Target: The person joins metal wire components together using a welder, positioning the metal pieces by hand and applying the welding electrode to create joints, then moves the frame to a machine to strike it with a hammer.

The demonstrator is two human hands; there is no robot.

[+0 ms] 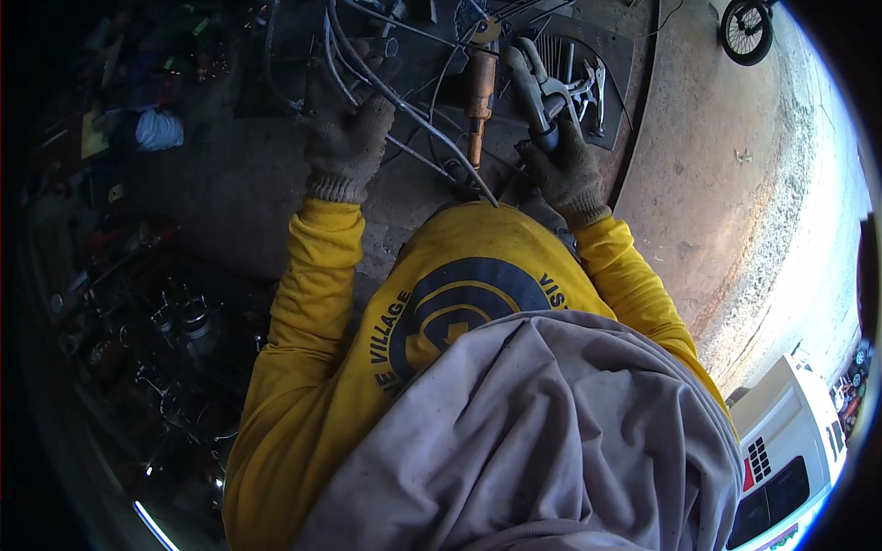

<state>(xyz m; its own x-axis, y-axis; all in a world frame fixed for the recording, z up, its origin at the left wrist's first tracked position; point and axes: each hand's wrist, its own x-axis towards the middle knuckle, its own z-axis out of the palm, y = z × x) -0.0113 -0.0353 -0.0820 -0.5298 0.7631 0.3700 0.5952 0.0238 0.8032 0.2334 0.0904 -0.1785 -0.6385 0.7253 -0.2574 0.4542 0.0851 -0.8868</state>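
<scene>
My left hand (351, 142), in a worn brown glove, reaches forward beside several bent grey rods or cables (404, 106). Its thumb stands apart, but the rods and the dark cover its fingers, so their grip does not show. My right hand (565, 174), gloved alike, is closed around the lower end of a grey clamp-like tool (528, 87) with a thick curved top. Between my hands stands a copper-coloured cylindrical piece (480, 87) that narrows toward me. Silver locking pliers (597, 96) lie just right of the grey tool.
A dark metal plate (614, 64) lies under the tools. Concrete floor (698, 174) stretches right toward a bright strip. A small wheel (746, 32) stands at the upper right, a white vehicle (781, 450) at the lower right. Dark machine parts (188, 317) and a pale bag (159, 129) are at left.
</scene>
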